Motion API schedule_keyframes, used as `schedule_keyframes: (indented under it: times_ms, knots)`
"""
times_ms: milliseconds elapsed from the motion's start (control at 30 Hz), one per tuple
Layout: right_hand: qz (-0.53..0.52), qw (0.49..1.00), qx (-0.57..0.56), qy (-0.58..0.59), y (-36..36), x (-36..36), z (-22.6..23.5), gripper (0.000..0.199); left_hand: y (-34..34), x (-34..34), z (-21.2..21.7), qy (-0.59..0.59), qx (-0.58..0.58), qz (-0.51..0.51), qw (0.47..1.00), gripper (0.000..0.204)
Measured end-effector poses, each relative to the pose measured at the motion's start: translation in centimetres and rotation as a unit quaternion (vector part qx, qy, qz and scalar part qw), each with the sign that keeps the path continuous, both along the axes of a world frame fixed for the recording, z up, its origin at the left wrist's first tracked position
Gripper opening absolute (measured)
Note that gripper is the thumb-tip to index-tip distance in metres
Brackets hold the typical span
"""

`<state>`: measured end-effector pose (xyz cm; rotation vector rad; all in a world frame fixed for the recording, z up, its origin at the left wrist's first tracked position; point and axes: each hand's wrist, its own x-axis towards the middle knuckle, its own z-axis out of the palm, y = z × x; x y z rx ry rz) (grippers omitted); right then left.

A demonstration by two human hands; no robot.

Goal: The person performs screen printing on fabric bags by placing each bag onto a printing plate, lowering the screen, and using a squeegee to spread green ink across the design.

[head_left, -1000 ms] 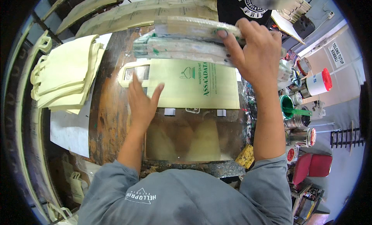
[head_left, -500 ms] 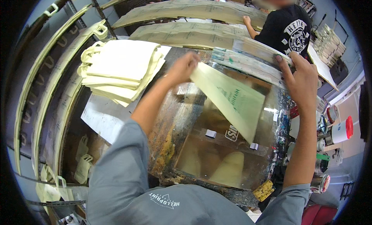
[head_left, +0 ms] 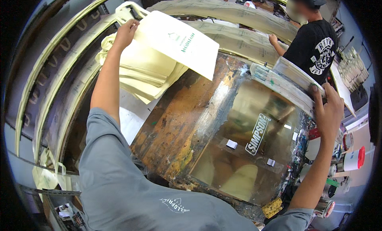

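Stained wooden table (head_left: 175, 121): one printed bag (head_left: 181, 40), left hand (head_left: 125, 34).

Tote bag (head_left: 179, 40): grn lettering w/ emblem. Board sticker (head_left: 258, 134): wht caps. Grey T-shirt (head_left: 137, 191): wht lettering. Co-worker's blk T-shirt (head_left: 308, 48): wht lettering.

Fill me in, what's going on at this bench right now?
A person's left hand holds a cream bag with a green print near its handle, over a stack of cream bags; whether bag and stack touch isn't clear. The right hand grips the end of a pale frame, which looks raised above the worktable. A co-worker in a black shirt stands beyond the frame.
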<state>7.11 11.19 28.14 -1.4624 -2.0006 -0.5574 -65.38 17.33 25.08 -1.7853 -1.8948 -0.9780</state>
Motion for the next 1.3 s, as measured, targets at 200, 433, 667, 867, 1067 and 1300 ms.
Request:
schedule_keyframes:
  times_ms: [200, 433, 667, 867, 1067, 1300]
  knots:
    - [-0.008, 0.999, -0.040, -0.011, 0.7, -0.4, -0.2, 0.049, -5.6, -4.6, -9.9, 0.127, 0.139, 0.207, 0.960, 0.021]
    - [-0.030, 0.999, -0.028, -0.017, -0.2, 0.6, -0.5, 0.048, -10.3, 8.9, -8.5, 0.164, -0.177, -0.149, 0.959, 0.034]
    - [-0.029, 0.998, -0.042, -0.022, -0.1, 0.1, -0.9, 0.046, -7.1, 5.4, -8.4, 0.187, -0.321, -0.135, 0.919, 0.042]
    - [-0.012, 0.999, -0.014, -0.029, -0.5, 0.3, -1.2, 0.044, -6.5, 6.1, -6.6, 0.062, -0.382, -0.107, 0.916, 0.042]
    - [-0.013, 1.000, -0.012, -0.011, -0.6, 0.4, -1.6, 0.046, -6.4, 6.0, -9.2, 0.198, -0.313, -0.111, 0.922, 0.032]
    - [-0.001, 1.000, 0.003, 0.004, -1.8, -0.4, -1.3, 0.044, -5.9, 6.3, -10.0, 0.275, -0.285, -0.121, 0.910, 0.019]
